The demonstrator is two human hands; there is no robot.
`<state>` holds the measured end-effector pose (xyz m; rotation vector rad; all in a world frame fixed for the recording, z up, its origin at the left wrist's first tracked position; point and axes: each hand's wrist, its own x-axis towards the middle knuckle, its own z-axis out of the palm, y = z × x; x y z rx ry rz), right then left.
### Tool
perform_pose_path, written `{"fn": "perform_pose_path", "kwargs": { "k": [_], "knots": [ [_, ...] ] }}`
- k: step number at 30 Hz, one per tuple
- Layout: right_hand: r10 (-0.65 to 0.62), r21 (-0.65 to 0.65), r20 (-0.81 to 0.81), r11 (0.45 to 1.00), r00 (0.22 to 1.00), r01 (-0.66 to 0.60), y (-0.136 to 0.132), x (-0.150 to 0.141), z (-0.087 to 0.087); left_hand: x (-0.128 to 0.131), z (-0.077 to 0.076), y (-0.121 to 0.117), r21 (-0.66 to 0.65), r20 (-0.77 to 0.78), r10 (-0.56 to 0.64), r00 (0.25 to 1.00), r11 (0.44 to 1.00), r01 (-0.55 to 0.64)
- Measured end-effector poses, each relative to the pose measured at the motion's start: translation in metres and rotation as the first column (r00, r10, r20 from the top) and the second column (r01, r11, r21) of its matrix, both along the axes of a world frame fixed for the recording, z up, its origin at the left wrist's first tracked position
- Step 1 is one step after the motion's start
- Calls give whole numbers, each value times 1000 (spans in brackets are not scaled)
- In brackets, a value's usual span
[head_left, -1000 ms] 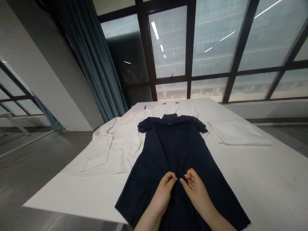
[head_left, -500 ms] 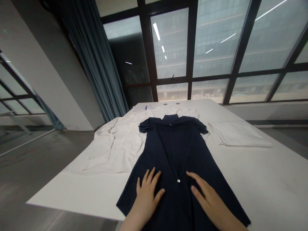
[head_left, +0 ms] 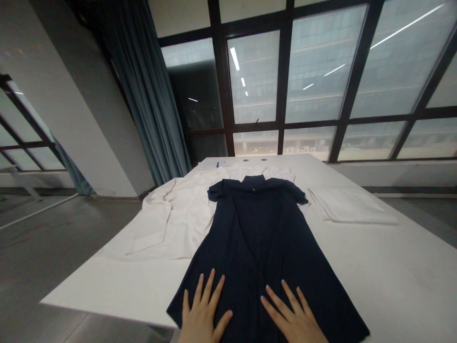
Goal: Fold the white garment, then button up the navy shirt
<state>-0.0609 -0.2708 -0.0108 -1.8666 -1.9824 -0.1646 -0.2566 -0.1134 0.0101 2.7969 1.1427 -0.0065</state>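
A dark navy short-sleeved dress lies spread on the white table, its collar pointing away from me and its hem flaring towards me. Flat on the lower left part of the dress rests my left hand, fingers spread. My right hand lies on the lower right part, its fingers also stretched out and apart. Neither hand grips the cloth. Under and beside the dress, to the left, is a white long-sleeved shirt.
Folded white cloth lies right of the dress. A blue pen is at the far end of the table. Beyond stand large windows, a blue-grey curtain and a pillar at left.
Both hands have moved towards me over the dress. My right hand has turned from sideways to palm down with fingers spread. The shiny button that showed between the hands no longer stands out.
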Motion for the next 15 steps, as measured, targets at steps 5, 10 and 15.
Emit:
{"fn": "perform_pose_path", "kwargs": {
  "k": [5,10,15],
  "knots": [
    [-497,-34,43,866,867,498,-36,46,3,-20,16,31,25,46,178,983,984,-179],
    [-793,-170,-45,606,608,777,-66,88,-7,-38,14,67,68,72,386,920,918,-390],
    [-750,-238,-393,642,533,728,-80,102,-5,-52,1,72,-242,296,373,880,920,-308]
  ]
}}
